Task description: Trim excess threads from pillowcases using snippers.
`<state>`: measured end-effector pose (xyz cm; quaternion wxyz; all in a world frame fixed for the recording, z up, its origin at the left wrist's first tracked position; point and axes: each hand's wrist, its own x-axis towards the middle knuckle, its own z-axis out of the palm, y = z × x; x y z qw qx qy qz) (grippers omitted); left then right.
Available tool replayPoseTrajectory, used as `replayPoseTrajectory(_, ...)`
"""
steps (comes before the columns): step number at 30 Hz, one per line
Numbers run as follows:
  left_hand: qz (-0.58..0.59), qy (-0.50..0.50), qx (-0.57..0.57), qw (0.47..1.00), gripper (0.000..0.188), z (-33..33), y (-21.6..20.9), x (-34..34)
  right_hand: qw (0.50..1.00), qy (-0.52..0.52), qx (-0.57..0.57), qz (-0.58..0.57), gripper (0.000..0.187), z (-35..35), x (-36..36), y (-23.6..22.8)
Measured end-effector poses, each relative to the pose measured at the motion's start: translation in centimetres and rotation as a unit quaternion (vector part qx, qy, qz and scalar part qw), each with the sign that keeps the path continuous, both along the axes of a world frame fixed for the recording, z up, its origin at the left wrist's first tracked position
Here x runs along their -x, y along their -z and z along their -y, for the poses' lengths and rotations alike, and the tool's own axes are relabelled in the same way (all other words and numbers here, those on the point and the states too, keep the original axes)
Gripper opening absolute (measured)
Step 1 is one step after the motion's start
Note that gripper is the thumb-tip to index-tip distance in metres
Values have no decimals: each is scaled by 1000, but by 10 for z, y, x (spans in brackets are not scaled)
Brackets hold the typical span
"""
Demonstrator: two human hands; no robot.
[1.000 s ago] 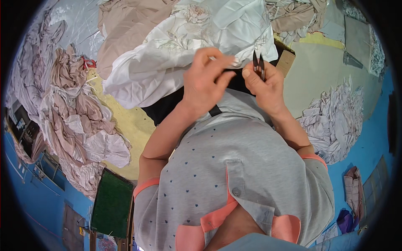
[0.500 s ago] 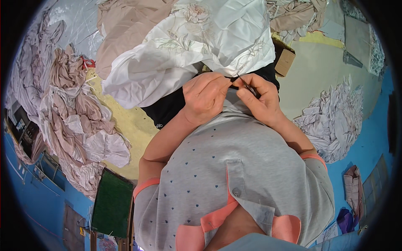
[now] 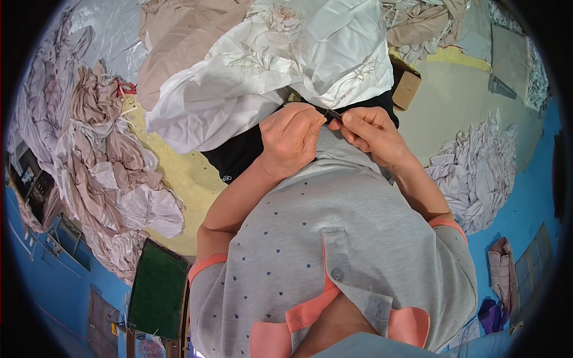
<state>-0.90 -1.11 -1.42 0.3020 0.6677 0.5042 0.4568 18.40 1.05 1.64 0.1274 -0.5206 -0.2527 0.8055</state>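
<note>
While pinched, snips (image 3: 333, 114) look dark.

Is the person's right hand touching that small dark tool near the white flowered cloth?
Touching. The head view shows the right hand pinching the small dark tool between its fingertips, with no gap, just below the white flowered cloth.

A grey polo shirt (image 3: 352, 238) with small dark dots, coral collar, placket lining and sleeve cuffs
</note>
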Motion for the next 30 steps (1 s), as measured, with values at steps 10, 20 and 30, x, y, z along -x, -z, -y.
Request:
replayPoseTrajectory(10,-1,12,5,1000,12,0,1,1,1000,23,-4,-7,28,-1,0,3)
replayPoseTrajectory(20,22,85,-64,994,18,-2,-10,-8,991,111,-35,-67,18,7,6,-9)
replayPoseTrajectory(30,51,313,29,948,18,-56,-20,-118,923,239,-205,221,10,5,-112,-5)
